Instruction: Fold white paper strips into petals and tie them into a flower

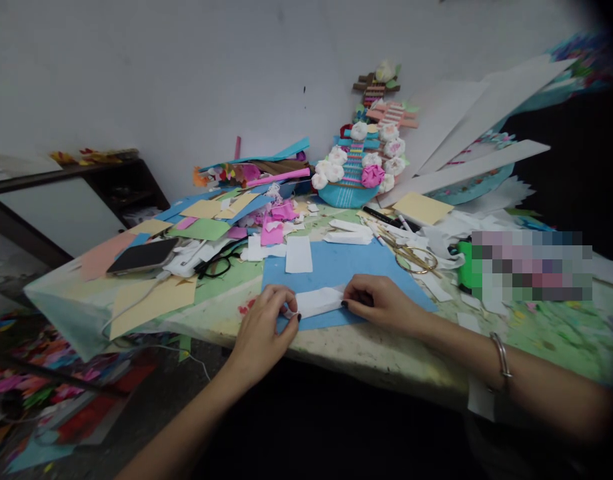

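Both hands pinch a folded white paper strip [319,301] lying on a blue paper sheet [339,277] at the bench's [386,363] near edge: the left hand [263,327] has its fingertips closed on the strip's left end, and the right hand [379,303] is curled over its right end. At 12 o'clock from the strip lies a white paper rectangle [299,254], with a paper-flower guitar model [363,157] leaning on the wall beyond; at 2 o'clock are gold scissors [413,255], at 10 o'clock black eyeglasses [219,262] and a phone [143,255] among coloured paper scraps. No writing is readable.
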Available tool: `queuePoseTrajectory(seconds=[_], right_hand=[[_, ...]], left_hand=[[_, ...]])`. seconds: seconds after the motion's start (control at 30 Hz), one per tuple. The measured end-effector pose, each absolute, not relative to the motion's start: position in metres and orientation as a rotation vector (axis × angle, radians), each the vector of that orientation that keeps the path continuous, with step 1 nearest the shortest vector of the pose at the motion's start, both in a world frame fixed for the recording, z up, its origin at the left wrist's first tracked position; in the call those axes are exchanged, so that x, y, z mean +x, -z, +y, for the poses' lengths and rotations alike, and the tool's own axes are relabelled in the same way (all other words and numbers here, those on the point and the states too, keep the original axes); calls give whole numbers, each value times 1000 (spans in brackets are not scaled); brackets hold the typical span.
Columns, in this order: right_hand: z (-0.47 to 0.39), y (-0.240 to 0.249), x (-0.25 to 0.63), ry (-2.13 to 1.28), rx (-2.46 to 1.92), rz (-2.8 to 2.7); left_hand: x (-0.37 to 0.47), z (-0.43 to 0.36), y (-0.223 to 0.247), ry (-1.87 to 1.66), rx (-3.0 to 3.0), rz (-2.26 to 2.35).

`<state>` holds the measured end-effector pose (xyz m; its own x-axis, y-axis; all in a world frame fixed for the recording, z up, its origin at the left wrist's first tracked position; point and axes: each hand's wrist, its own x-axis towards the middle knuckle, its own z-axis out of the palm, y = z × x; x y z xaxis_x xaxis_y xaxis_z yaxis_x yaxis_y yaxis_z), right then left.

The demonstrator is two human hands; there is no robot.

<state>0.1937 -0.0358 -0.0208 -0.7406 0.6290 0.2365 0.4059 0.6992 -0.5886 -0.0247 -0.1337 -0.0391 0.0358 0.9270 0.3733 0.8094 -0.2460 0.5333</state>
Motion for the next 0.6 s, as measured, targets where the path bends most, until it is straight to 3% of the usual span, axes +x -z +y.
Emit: queuePoseTrajectory(seconds=[0.6], right_hand=[[-35, 23, 192, -690, -807, -2494]], left_hand=[[-25, -134, 36, -1020, 2033, 1795]])
